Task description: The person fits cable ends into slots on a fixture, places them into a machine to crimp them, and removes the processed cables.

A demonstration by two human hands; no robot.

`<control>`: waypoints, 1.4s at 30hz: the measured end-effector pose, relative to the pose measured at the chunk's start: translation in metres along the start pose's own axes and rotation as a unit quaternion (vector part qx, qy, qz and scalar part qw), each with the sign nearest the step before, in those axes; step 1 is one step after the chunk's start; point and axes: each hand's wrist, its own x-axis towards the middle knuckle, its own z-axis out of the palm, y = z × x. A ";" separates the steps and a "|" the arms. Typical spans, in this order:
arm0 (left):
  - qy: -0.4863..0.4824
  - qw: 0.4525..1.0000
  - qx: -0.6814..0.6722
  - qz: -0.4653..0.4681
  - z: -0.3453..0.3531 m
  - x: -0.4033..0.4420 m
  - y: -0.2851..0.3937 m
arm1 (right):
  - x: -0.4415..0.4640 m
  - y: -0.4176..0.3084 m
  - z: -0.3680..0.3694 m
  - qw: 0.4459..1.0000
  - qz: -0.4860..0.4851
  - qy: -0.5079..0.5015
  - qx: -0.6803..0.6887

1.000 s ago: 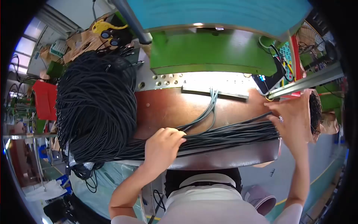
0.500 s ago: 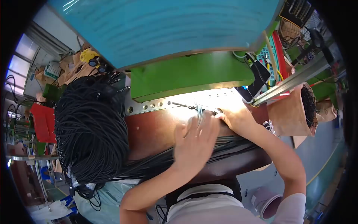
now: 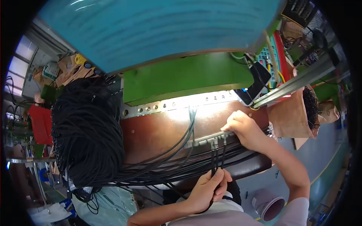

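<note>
My left hand (image 3: 210, 188), low in the middle, is closed round several black cables (image 3: 215, 160) that run up to a metal strip fixture (image 3: 206, 140). At the right end of that strip, my right hand (image 3: 243, 128) has its fingers curled together; whatever they hold is hidden. Grey cable ends (image 3: 192, 115) lie under the bright light, behind the strip. Long black cables (image 3: 162, 174) stretch across the front of the brown work surface (image 3: 145, 139). A large coiled heap of black cables (image 3: 88, 132) sits at the left.
A green machine housing (image 3: 188, 77) and a blue panel (image 3: 158, 30) overhang the back. A phone (image 3: 253, 84) and a metal bar (image 3: 294, 81) stand at the right, beside a paper bag (image 3: 288, 116). Below right is a bucket (image 3: 268, 205).
The metal strip has come from the back edge toward the front. My left hand has moved down and closed on cables; my right hand has moved from the lit area to the strip's right end.
</note>
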 end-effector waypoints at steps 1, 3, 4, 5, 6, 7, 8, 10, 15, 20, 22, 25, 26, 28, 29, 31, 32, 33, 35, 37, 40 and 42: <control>0.023 0.999 -0.021 0.018 -0.002 -0.003 -0.003 | -0.004 -0.010 0.006 0.999 -0.017 0.025 -0.024; 0.028 0.999 -0.025 0.031 -0.009 -0.003 -0.002 | -0.008 -0.027 0.010 0.998 -0.018 0.011 -0.059; 0.027 0.999 -0.025 0.036 -0.013 -0.001 -0.001 | -0.008 -0.032 0.010 0.999 -0.018 -0.002 -0.051; 0.033 0.998 -0.023 0.043 -0.015 0.000 -0.002 | -0.009 -0.035 0.011 0.999 -0.015 -0.014 -0.043; 0.039 0.998 -0.019 0.047 -0.017 0.001 -0.004 | -0.010 -0.036 0.015 0.998 -0.042 0.019 -0.052; 0.042 0.998 -0.014 0.051 -0.018 0.001 -0.005 | -0.010 -0.036 0.018 0.996 -0.049 0.024 -0.076; 0.052 0.997 0.001 0.053 -0.017 0.001 -0.006 | -0.008 -0.035 0.019 0.993 -0.057 0.029 -0.100; 0.034 0.998 0.001 0.061 -0.023 0.002 -0.009 | -0.005 -0.033 0.024 0.985 -0.068 0.050 -0.149; 0.036 0.997 -0.034 0.064 -0.029 -0.003 -0.009 | 0.007 -0.052 0.036 0.981 -0.067 0.084 -0.163; 0.023 0.996 -0.047 0.073 -0.034 -0.008 -0.008 | 0.007 -0.043 0.032 0.981 -0.060 0.039 -0.182; 0.024 0.996 -0.044 0.074 -0.035 -0.007 -0.006 | 0.006 -0.052 0.034 0.973 -0.052 0.074 -0.211; 0.025 0.998 -0.032 0.052 -0.033 -0.007 -0.005 | 0.007 -0.069 0.042 0.969 -0.082 0.108 -0.207; 0.012 0.999 -0.026 0.044 -0.033 -0.008 -0.005 | 0.009 -0.070 0.045 0.970 -0.096 0.096 -0.200; 0.018 0.998 0.034 0.056 -0.031 -0.017 0.003 | 0.008 -0.069 0.048 0.976 -0.083 0.105 -0.173; 0.063 0.983 0.082 0.153 -0.032 -0.015 0.001 | 0.010 -0.069 0.047 0.981 -0.065 0.118 -0.140; 0.114 0.944 0.150 0.271 -0.038 -0.018 0.000 | 0.013 -0.077 0.047 0.988 -0.021 0.135 -0.066; 0.118 0.932 0.175 0.295 -0.042 -0.024 0.006 | 0.017 -0.082 0.050 0.991 -0.028 0.111 -0.062; 0.093 0.951 0.163 0.247 -0.044 -0.028 0.012 | 0.017 -0.082 0.052 0.992 -0.018 0.113 -0.059; 0.045 0.978 0.133 0.154 -0.046 -0.033 0.019 | 0.016 -0.083 0.058 0.992 -0.002 0.111 -0.052; 0.031 0.986 0.096 0.136 -0.047 -0.030 0.015 | 0.016 -0.085 0.057 0.994 -0.002 0.081 -0.077; 0.010 0.984 0.112 0.138 -0.048 -0.023 0.011 | 0.019 -0.092 0.054 0.987 -0.028 0.033 -0.158; -0.005 0.985 0.118 0.126 -0.047 -0.021 0.010 | 0.019 -0.088 0.046 0.988 -0.032 0.022 -0.148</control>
